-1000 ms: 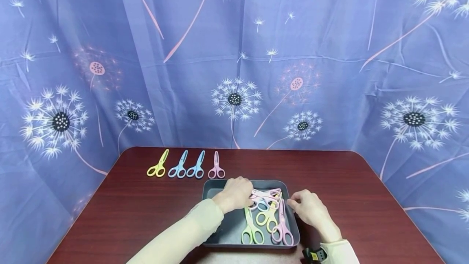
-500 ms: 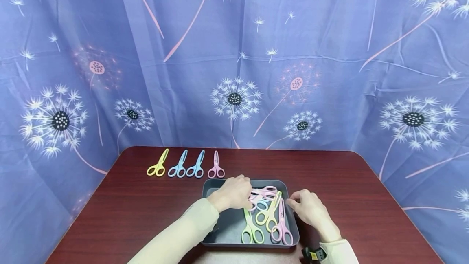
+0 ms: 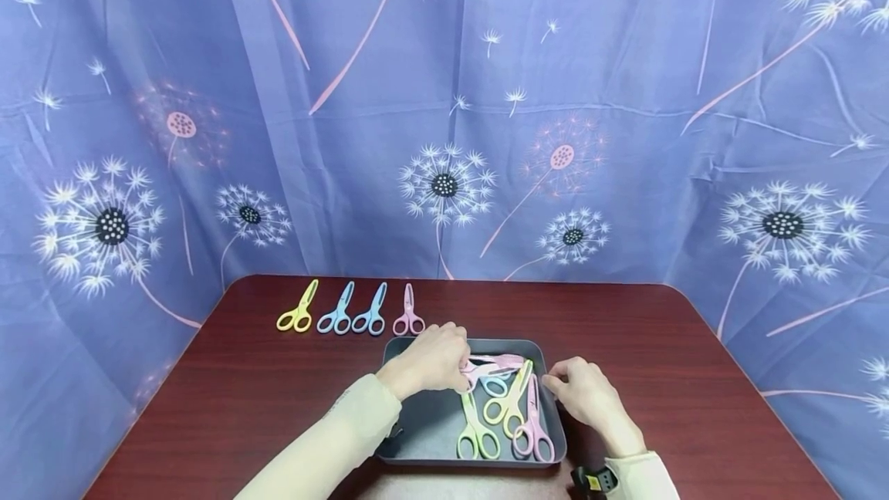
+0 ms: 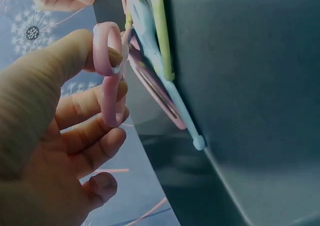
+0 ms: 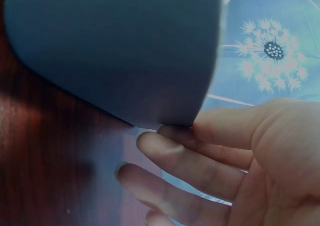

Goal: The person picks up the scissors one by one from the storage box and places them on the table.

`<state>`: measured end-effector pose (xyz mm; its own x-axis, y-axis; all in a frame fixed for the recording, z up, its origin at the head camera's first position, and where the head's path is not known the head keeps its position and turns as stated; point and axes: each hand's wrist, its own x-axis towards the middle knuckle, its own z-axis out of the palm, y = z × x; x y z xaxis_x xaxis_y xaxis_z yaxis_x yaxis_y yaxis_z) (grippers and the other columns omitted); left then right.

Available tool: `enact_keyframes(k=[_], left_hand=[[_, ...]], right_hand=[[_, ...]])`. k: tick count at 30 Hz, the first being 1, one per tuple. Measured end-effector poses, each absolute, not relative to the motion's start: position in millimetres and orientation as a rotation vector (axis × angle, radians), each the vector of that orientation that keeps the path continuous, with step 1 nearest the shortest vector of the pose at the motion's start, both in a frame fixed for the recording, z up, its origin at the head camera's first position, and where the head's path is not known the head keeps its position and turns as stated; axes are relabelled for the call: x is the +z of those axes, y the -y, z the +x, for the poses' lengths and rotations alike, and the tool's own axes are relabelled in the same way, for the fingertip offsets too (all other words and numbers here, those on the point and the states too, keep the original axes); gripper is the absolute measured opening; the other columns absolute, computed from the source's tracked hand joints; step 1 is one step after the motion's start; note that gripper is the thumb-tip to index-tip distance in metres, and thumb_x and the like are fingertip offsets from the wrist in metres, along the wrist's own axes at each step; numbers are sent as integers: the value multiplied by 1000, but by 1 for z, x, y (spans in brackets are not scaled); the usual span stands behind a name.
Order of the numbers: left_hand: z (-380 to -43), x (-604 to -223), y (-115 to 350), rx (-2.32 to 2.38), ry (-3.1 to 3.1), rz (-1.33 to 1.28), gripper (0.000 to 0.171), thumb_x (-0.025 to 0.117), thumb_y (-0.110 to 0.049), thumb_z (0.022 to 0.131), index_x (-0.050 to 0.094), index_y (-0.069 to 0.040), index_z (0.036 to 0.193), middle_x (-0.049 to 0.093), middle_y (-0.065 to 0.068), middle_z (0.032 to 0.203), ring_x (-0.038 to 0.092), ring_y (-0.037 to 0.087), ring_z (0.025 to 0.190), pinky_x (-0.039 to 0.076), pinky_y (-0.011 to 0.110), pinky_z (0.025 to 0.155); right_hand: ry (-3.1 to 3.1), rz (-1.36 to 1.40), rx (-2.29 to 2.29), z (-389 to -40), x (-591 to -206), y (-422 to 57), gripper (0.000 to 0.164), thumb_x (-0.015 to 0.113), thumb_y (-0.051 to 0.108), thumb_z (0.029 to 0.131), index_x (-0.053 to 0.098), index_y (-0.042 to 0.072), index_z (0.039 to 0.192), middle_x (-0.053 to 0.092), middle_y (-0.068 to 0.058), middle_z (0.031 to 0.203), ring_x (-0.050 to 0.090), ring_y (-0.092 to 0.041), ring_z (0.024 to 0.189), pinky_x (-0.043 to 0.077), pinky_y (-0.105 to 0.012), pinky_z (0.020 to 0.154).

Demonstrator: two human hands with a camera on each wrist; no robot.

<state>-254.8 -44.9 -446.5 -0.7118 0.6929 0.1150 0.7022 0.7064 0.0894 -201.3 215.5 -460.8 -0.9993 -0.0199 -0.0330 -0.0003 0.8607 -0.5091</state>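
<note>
Four pairs of scissors are lying in a row along the far left of the table (image 3: 660,346): yellow scissors (image 3: 302,309), two blue scissors (image 3: 339,311) and mauve scissors (image 3: 408,310), all pointing their blades toward the dandelion curtain (image 3: 625,60) that is hanging behind. From where I am standing, the left hand (image 3: 432,359) is pinching pale pink scissors (image 4: 102,55) by the handle loops, thumb and fingers clamping on them over the far part of the dark grey tray (image 3: 425,438); whether their blades are touching the pile, I cannot tell. Beside them in the tray, light blue scissors (image 4: 176,96) are showing, other pink scissors (image 3: 508,362) are lying near the far wall, and cream-yellow scissors (image 3: 512,401) are slanting blades-away. Nearer the person, green scissors (image 3: 473,424) are resting around the middle, and lilac scissors (image 3: 532,413) are lying near the right wall. The right hand (image 3: 586,390) is bending its fingers at the tray's right wall; I cannot tell whether they are pinching it or only touching. Cream sleeves (image 3: 326,438) are covering the forearms, and a black device (image 3: 590,482) is showing by the right cuff.
</note>
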Motion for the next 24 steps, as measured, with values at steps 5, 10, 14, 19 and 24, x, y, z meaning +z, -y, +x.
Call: enact_keyframes(k=[5, 10, 14, 19, 24], left_hand=[[-256, -443, 51, -208, 2782, -1181, 35, 82, -39, 65, 52, -25, 52, 43, -13, 66, 47, 11, 73, 35, 30, 65], [-257, -438, 56, -217, 2777, -1195, 33, 82, -37, 64, 53, -25, 53, 43, -13, 65, 46, 11, 72, 36, 31, 67], [-256, -430, 61, -255, 2778, -1192, 29, 82, -35, 65, 57, -25, 55, 46, -13, 67, 46, 10, 71, 36, 31, 67], [-256, -422, 69, -304, 2773, -1174, 25, 83, -34, 65, 61, -25, 59, 48, -15, 69, 47, 10, 74, 36, 30, 68], [-259, -418, 74, -362, 2789, -1128, 23, 82, -33, 67, 61, -26, 60, 48, -15, 70, 46, 10, 73, 37, 30, 68]], right_hand=[[-2987, -11, -817, -201, -461, -216, 17, 67, 22, 89, 69, 19, 72, 55, 4, 60, 51, -13, 57, 39, -35, 53], [-2982, -2, -815, -200, -461, -216, 17, 67, 22, 89, 69, 18, 72, 55, 3, 60, 52, -13, 57, 38, -35, 53], [-2980, -2, -816, -200, -460, -216, 17, 67, 22, 89, 69, 18, 72, 55, 4, 60, 52, -13, 57, 38, -35, 53], [-2989, -9, -810, -200, -461, -216, 17, 67, 22, 88, 69, 19, 72, 56, 4, 60, 52, -13, 57, 39, -35, 53], [-2993, -8, -813, -200, -462, -216, 17, 67, 22, 88, 68, 19, 72, 55, 4, 60, 52, -13, 56, 39, -35, 53]])
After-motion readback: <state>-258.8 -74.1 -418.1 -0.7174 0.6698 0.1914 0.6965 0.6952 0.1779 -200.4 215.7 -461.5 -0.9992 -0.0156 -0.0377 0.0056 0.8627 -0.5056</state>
